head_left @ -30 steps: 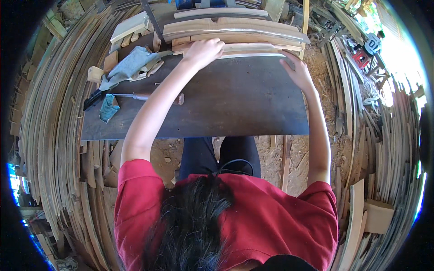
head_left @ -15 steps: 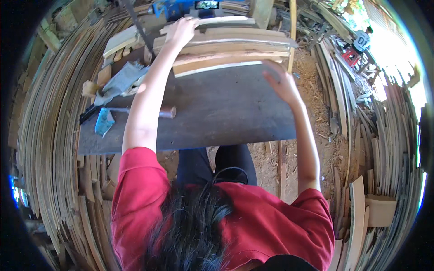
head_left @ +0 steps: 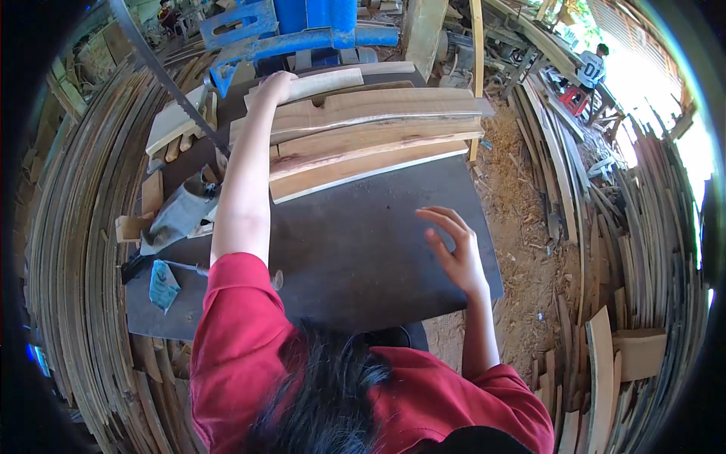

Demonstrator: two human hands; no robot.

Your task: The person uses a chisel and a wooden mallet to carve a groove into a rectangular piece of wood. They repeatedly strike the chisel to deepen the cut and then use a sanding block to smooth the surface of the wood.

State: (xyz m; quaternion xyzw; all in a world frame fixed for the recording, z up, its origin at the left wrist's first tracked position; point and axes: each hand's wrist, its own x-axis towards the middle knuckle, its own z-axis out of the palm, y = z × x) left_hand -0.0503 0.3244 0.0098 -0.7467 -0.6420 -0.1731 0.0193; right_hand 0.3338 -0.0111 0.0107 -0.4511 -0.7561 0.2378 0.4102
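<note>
My left hand (head_left: 277,85) reaches far across the dark tabletop (head_left: 340,257), its fingers closed on the left end of a short pale wood strip (head_left: 329,82). Another thin pale piece (head_left: 389,67) lies behind that strip. On the near side, several longer wooden boards (head_left: 378,106) lie side by side, partly covered by my left forearm. Over the right part of the tabletop hovers my right hand (head_left: 457,253), empty, fingers apart and slightly curled.
A thin toothed saw blade (head_left: 162,72) rises left of my arm, near a blue machine frame (head_left: 302,45). Grey cloth (head_left: 181,218) and a blue-patterned object (head_left: 162,286) lie at the table's left. Timber stacks (head_left: 83,227) flank both sides. A person (head_left: 591,69) sits far right.
The view has shifted, showing more of the blue machine. My right hand has come back from the boards toward me. My left hand has closed on the short strip's left end.
</note>
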